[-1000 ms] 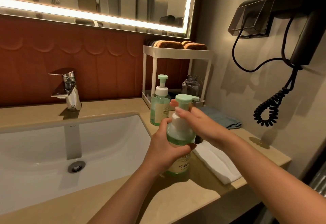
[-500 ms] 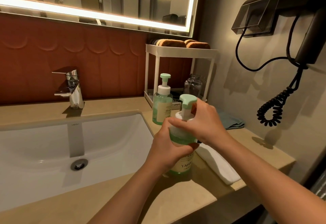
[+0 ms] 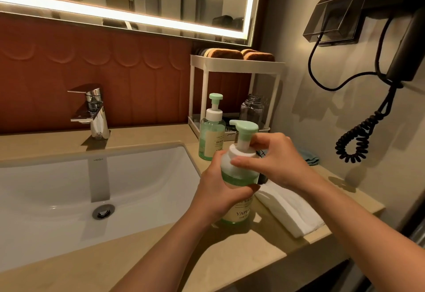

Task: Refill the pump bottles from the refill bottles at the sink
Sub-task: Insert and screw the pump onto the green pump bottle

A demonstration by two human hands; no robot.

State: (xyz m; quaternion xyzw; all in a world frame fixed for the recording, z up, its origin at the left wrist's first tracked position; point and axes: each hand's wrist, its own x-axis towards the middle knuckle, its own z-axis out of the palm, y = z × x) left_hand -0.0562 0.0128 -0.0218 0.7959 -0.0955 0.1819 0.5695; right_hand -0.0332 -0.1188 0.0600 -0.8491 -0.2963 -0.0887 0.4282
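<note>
Head view: left grip (image 3: 216, 189) is clamping the pump bottle (image 3: 240, 177) body, which is standing on the desk (image 3: 207, 257) beneath; right grip (image 3: 277, 162) is pinching the white collar (image 3: 241, 153) just above. Advisable: twisting squarely while keeping the bottle upright.

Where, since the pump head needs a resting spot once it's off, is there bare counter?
Bare counter runs along the near edge in front of the sink, and behind it between the faucet and the rack. Right of the sink is crowded: held pump bottle, second pump bottle, white towel, blue cloth.
</note>
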